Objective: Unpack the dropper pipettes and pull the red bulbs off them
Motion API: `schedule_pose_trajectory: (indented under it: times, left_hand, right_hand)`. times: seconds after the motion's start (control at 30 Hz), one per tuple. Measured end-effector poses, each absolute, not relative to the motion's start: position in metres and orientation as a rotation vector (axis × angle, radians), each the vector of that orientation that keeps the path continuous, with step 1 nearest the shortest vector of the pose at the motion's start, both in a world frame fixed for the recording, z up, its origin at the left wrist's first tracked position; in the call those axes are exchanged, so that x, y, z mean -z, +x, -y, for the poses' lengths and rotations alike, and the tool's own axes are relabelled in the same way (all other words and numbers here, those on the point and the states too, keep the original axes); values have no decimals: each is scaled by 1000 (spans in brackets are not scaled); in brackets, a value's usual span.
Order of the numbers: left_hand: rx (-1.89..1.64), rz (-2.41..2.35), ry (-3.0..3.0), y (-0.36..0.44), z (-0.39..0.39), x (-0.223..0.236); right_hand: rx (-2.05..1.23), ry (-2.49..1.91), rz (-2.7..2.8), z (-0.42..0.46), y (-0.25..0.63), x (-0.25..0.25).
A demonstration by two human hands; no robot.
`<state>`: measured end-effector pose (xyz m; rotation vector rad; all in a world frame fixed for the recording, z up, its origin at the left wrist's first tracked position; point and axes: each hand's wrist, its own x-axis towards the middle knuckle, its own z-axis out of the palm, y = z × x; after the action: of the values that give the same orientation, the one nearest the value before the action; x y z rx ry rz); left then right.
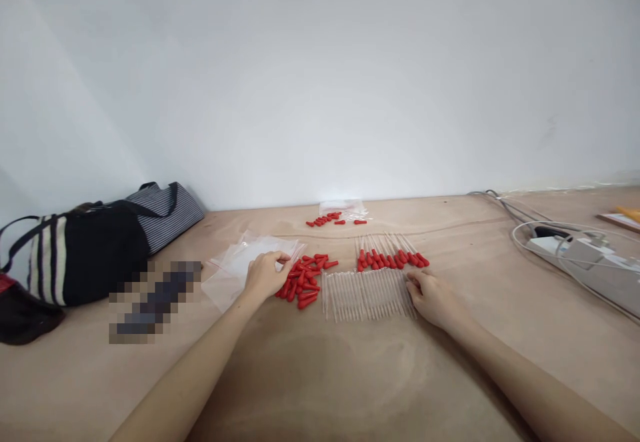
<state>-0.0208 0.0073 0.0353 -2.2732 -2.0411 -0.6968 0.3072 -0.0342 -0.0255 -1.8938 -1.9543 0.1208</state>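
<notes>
My left hand (270, 274) is at the left edge of a pile of red rubber bulbs (307, 282), thumb and forefinger apart and bent over the bulbs. My right hand (436, 295) is at the right end of a row of thin clear dropper tubes (367, 295), its fingers closed around the end tube, which they partly hide. Just behind that row lie several droppers with red bulbs (383, 259) fitted, their tubes pointing toward the wall.
Flat clear zip bags (230, 262) lie left of the pile. Farther back are more red bulbs (323, 219) and a small plastic bag (343, 209). A black bag (105, 249) and a blurred-out dark item (157, 302) sit left; a white power strip (585, 265) with cables is right.
</notes>
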Motion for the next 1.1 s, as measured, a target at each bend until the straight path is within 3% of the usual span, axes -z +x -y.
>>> schedule_pose_trajectory:
  times: [0.23,0.5,1.1]
  left_hand:
    - [1117,1438,-2031,-12,26,-24]
    - [1130,729,-2370,15,52,-10]
    - [1064,792,-2425,16,49,-8]
  right_hand:
    - [-144,-1834,1964,33,308,24]
    - [-29,-1953,1615,13,347,14]
    - [-449,-1911,1343,-5,357,31]
